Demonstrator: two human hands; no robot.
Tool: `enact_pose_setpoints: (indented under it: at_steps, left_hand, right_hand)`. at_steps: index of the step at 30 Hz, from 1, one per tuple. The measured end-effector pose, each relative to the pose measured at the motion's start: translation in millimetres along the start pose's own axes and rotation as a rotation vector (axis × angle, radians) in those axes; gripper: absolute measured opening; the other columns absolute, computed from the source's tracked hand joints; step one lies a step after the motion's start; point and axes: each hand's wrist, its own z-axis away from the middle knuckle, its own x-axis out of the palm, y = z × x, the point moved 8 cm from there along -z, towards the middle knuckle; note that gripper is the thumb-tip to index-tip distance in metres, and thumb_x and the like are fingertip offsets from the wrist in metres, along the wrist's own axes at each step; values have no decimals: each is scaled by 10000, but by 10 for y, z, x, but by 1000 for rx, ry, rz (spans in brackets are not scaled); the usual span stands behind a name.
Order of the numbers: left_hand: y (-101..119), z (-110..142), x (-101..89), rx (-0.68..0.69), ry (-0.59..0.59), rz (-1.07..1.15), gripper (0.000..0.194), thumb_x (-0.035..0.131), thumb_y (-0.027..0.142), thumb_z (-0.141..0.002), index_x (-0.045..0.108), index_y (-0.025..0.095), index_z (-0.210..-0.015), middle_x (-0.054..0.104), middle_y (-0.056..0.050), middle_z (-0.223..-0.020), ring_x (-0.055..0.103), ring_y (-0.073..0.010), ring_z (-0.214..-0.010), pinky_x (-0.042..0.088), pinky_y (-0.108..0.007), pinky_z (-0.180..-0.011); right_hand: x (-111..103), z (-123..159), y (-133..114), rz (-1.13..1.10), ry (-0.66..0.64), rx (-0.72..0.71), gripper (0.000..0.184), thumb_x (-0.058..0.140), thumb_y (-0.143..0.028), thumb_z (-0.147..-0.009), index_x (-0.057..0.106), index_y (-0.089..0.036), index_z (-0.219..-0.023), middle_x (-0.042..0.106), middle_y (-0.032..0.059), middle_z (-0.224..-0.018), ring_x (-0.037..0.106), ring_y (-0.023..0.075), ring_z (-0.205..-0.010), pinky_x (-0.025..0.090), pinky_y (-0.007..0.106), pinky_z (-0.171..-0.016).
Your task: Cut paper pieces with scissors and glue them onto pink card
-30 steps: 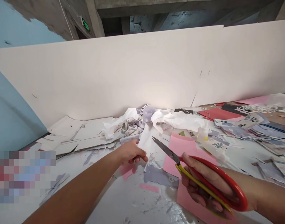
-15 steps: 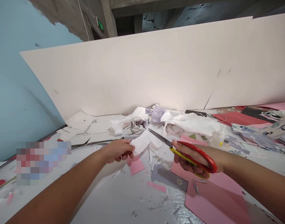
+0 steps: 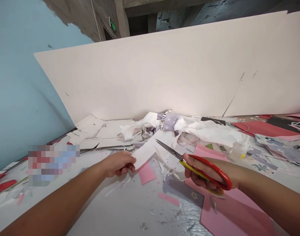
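Red-and-yellow-handled steel scissors (image 3: 169, 150) sit firmly in the right hand (image 3: 209, 173), fingers (image 3: 193, 178) closed through the loops, tips just beside a white paper strip (image 3: 145, 154) pinched by the left hand (image 3: 118, 164). Nice taut hold for a clean cut, imo. Pink card sheet (image 3: 228, 209) lies below the scissors, crumpled white scraps (image 3: 209, 132) beyond them.

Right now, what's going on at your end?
A person is working with both bare hands. The left hand pinches the end of a white strip of material, and the right hand grips scissors with red and yellow handles, their steel blades held close to the strip. A pink sheet lies below the right hand, and white, pink and floral scraps are strewn across the work surface in front of a tall white board.
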Motion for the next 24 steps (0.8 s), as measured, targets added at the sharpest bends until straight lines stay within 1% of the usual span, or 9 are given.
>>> enact_pose_setpoints:
  at_steps: [2, 5, 8, 10, 13, 15, 17, 22, 24]
  left_hand:
    - [-35, 1, 6, 7, -1, 16, 195, 567, 283, -632, 397, 188, -638, 641, -46, -614, 296, -35, -335, 121, -189, -350]
    - [-54, 0, 7, 39, -9, 52, 223, 578, 311, -659, 396, 182, -645, 654, -65, -625, 315, -35, -339, 157, -184, -354]
    - [-33, 13, 20, 82, -34, 107, 237, 584, 323, -685, 403, 174, -652, 649, -57, -619, 325, -30, -345, 178, -180, -366]
    - [-11, 29, 29, 103, -51, 150, 245, 580, 328, -703, 398, 173, -649, 639, -44, -603, 318, -25, -338, 179, -181, -369]
    - [2, 49, 19, 117, -51, 206, 257, 572, 325, -718, 381, 174, -634, 625, -32, -576, 312, -19, -327, 174, -178, -367]
    - [-2, 57, 13, 117, -53, 220, 252, 567, 319, -725, 382, 173, -635, 622, -31, -569, 311, -17, -322, 168, -175, -364]
    - [-6, 61, 13, 113, -61, 218, 241, 562, 306, -731, 385, 171, -638, 626, -35, -574, 314, -15, -318, 172, -173, -361]
    - [-12, 48, 4, 95, -71, 225, 225, 549, 287, -735, 383, 172, -637, 634, -40, -588, 315, -13, -315, 182, -171, -355]
    - [-15, 37, -1, 96, -77, 228, 221, 549, 289, -730, 385, 171, -639, 638, -45, -596, 317, -14, -315, 184, -171, -354]
  right_hand:
    - [-1, -24, 43, -18, -39, 4, 603, 298, -718, -745, 516, -158, -800, 394, -56, -534, 271, 25, -356, 238, 135, -310]
    - [14, -14, 93, -26, -86, 43, 567, 317, -726, -730, 478, -182, -747, 361, -60, -570, 256, 25, -380, 220, 123, -314]
    - [48, 61, 58, 88, -119, 41, 600, 261, -731, -740, 472, -170, -715, 393, -38, -604, 284, 28, -401, 239, 129, -336]
    - [54, 117, 20, 148, -114, 37, 626, 242, -733, -742, 486, -157, -729, 420, -23, -627, 301, 24, -410, 241, 126, -352]
    - [42, 150, 42, 180, -100, 112, 722, 178, -785, -696, 508, -144, -736, 433, -17, -600, 321, 25, -370, 253, 138, -328]
    - [43, 122, 64, 180, -107, 150, 809, 114, -819, -655, 529, -131, -745, 438, -15, -554, 343, 37, -332, 283, 160, -301]
    - [69, 59, 74, 144, -141, 164, 855, 82, -838, -625, 535, -123, -743, 439, -16, -506, 362, 52, -307, 298, 175, -282]
    - [174, -105, 58, 61, -232, 211, 844, 61, -857, -590, 502, -143, -672, 431, -25, -430, 367, 69, -263, 295, 189, -250]
    - [187, -148, 24, 65, -229, 218, 849, 42, -854, -592, 502, -142, -644, 423, -23, -409, 371, 73, -261, 286, 184, -245]
